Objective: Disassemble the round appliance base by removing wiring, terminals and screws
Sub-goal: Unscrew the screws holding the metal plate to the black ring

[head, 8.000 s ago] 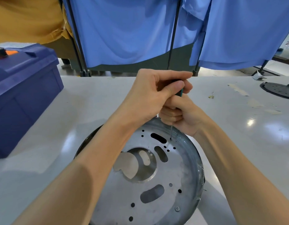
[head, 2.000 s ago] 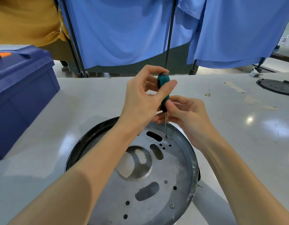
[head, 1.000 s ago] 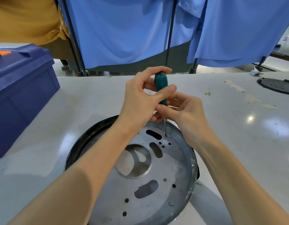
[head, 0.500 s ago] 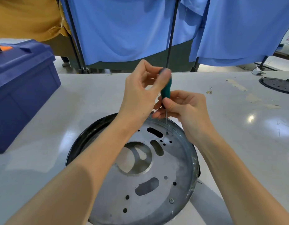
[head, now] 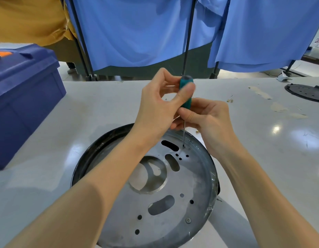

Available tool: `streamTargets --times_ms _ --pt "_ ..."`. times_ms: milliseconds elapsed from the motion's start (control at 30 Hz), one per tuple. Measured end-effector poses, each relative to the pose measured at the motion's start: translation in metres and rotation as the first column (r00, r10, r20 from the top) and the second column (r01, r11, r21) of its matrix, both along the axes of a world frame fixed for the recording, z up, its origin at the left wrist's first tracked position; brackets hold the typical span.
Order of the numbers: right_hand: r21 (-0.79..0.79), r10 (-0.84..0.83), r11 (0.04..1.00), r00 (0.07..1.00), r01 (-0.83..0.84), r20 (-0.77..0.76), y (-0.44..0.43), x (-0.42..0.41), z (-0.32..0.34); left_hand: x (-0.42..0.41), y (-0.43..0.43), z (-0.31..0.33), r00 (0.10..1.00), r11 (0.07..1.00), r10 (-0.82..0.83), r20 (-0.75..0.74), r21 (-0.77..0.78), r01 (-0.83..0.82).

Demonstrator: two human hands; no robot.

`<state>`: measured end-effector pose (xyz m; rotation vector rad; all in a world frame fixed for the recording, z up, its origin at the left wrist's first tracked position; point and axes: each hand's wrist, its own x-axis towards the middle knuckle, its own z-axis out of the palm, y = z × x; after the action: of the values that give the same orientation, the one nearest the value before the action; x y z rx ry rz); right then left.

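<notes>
The round appliance base point(head: 200, 187) lies flat on the white table, a silver metal plate with slots and holes inside a black rim. A green-handled screwdriver point(head: 186, 92) stands upright, its tip on a screw point(head: 183, 146) near the plate's far edge. My left hand point(head: 160, 106) pinches the top of the handle between thumb and fingers. My right hand point(head: 207, 119) grips the handle's lower end and the shaft. Another screw point(head: 188, 220) sits near the plate's front right rim.
A blue plastic toolbox point(head: 24, 97) stands at the left edge of the table point(head: 280, 149). A black round part point(head: 307, 90) lies at the far right. Tape scraps point(head: 278, 106) and small debris dot the right side. Blue curtains on black poles hang behind the table.
My left hand's fingers have shifted around the handle top and the thumb has moved up it, as in turning. The screwdriver tip stays on the same screw. The base has not moved.
</notes>
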<state>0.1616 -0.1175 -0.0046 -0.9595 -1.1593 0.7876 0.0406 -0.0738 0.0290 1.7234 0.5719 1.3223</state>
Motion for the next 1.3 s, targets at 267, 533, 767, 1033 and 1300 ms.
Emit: streamTargets --times_ms 267,533,767,1033,1300 --pt "-0.006 -0.023 1.0 0.999 0.024 0.037 -0.0002 -0.0005 -0.0022 -0.0012 0.0041 0.0016 0.998 1.0 -0.025 0.06 0.017 0.024" --pt "-0.043 -0.001 0.999 0.999 0.003 0.034 0.0025 -0.0013 -0.0012 -0.0045 0.0064 0.0012 0.98 0.986 -0.151 0.127 -0.05 0.159" --pt "0.016 -0.078 0.997 0.994 0.077 0.07 -0.0018 -0.0025 -0.0022 -0.003 0.0032 0.002 1.0 0.998 0.008 0.014 0.06 -0.009" --pt "-0.062 0.064 0.996 0.998 -0.066 -0.024 -0.0012 0.002 -0.0009 -0.0039 0.0025 0.0027 0.986 0.991 -0.129 0.102 -0.022 0.132" --pt "0.025 -0.104 0.994 0.993 0.102 0.049 0.0004 -0.0041 0.0003 -0.0021 0.0028 0.0009 0.996 0.998 0.045 0.083 0.038 -0.048"
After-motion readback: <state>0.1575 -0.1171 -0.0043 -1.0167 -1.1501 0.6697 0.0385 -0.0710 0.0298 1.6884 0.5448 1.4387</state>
